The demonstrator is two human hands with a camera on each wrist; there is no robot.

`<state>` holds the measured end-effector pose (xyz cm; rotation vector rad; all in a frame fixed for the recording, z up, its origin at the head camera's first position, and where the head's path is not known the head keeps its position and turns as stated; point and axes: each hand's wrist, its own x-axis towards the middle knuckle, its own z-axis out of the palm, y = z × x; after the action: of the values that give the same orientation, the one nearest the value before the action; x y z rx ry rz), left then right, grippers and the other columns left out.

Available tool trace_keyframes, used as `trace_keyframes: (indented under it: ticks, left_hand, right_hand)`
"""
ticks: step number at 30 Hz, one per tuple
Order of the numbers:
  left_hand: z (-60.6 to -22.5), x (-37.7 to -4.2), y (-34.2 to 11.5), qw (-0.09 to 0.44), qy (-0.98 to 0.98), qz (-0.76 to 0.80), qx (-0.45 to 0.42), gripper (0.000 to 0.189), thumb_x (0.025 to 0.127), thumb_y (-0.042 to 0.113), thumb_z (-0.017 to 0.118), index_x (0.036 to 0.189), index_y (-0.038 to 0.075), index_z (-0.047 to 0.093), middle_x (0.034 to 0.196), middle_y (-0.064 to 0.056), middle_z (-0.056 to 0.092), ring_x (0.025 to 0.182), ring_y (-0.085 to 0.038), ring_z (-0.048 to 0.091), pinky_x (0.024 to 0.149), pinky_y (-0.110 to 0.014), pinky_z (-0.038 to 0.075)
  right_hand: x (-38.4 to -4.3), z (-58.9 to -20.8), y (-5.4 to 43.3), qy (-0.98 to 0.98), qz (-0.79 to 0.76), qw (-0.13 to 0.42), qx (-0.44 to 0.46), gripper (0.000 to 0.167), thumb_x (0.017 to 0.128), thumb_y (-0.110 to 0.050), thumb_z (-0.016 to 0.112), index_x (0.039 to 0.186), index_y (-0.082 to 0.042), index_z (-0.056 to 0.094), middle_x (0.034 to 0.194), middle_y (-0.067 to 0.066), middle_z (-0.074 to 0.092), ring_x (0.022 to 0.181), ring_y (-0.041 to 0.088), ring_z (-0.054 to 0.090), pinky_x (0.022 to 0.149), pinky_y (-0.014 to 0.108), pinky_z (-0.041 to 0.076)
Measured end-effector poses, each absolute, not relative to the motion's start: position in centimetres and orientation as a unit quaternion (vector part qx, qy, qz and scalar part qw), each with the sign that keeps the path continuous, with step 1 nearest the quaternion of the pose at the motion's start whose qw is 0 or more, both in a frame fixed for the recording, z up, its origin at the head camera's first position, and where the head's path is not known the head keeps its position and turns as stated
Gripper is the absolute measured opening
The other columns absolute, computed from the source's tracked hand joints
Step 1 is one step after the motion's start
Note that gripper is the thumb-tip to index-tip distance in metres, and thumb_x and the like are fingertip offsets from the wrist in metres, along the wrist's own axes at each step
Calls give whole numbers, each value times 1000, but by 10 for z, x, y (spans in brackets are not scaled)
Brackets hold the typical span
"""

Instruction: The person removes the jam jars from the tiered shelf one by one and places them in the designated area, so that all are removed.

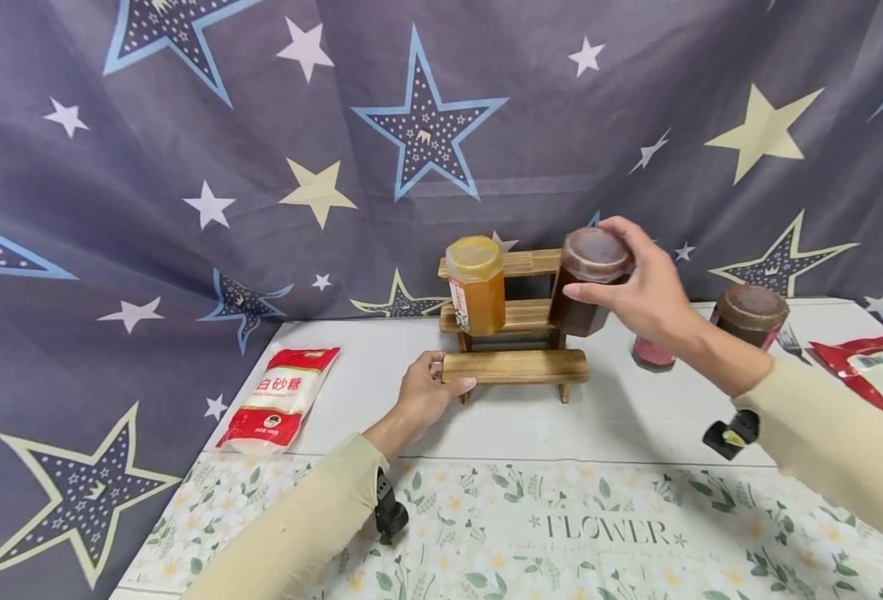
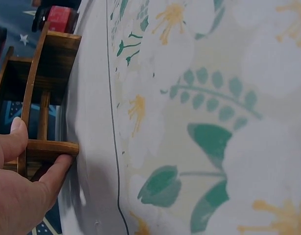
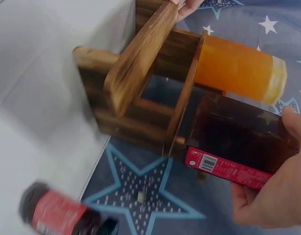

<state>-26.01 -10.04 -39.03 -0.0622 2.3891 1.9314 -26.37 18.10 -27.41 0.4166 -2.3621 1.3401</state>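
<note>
A small three-step wooden rack (image 1: 515, 367) stands on the white tabletop. My left hand (image 1: 425, 393) pinches the left end of its lowest step, thumb on one side and fingers on the other; the left wrist view shows this hand (image 2: 28, 181) up close. An amber jar (image 1: 477, 292) with a yellowish lid stands at the left of the middle step. At that step's right end, my right hand (image 1: 647, 287) grips a dark brown jar (image 1: 587, 283) around its upper part. The jar's red label (image 3: 229, 169) shows from the side. Whether its base rests on the step, I cannot tell.
To the left lies a red-and-white sugar bag (image 1: 280, 400). Right of the rack are a small jar with a red label (image 1: 653, 354), another dark jar (image 1: 752, 312), a fork (image 1: 790, 342) and a red packet (image 1: 872, 367). A star-patterned curtain (image 1: 246, 208) hangs behind.
</note>
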Motion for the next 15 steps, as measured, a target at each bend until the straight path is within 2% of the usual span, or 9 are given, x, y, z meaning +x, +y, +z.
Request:
trace_keyframes:
  ticks: [3, 8, 11, 15]
  left_hand:
    - [-391, -260, -100, 32, 775, 631, -18, 58, 83, 0, 74, 132, -3, 44, 118, -20, 61, 98, -27, 63, 82, -36, 59]
    - [-392, -260, -100, 33, 774, 633, -14, 59, 83, 2, 74, 133, -3, 43, 121, -21, 60, 100, -28, 63, 82, -37, 59]
    - [-393, -260, -100, 38, 772, 635, -12, 60, 83, 2, 74, 134, -3, 42, 122, -21, 60, 100, -29, 63, 83, -39, 59]
    - [-385, -256, -99, 41, 772, 634, -14, 59, 84, -1, 72, 135, -5, 41, 121, -23, 59, 100, -30, 63, 86, -43, 57]
  right_hand:
    - [-254, -274, 198, -850, 468, 196, 138, 77, 75, -21, 85, 139, -13, 43, 127, 12, 52, 110, 27, 51, 81, 31, 45]
    - [-239, -286, 227, -868, 450, 179, 110, 79, 77, -23, 83, 142, -14, 39, 128, 14, 50, 106, 23, 50, 74, 15, 44]
    - [-232, -296, 242, -873, 447, 170, 93, 82, 77, -22, 83, 143, -12, 37, 129, 16, 48, 103, 15, 47, 71, 7, 41]
    - [-226, -307, 257, -871, 449, 179, 86, 80, 76, -17, 84, 141, -10, 38, 126, 13, 47, 97, 4, 47, 70, 2, 41]
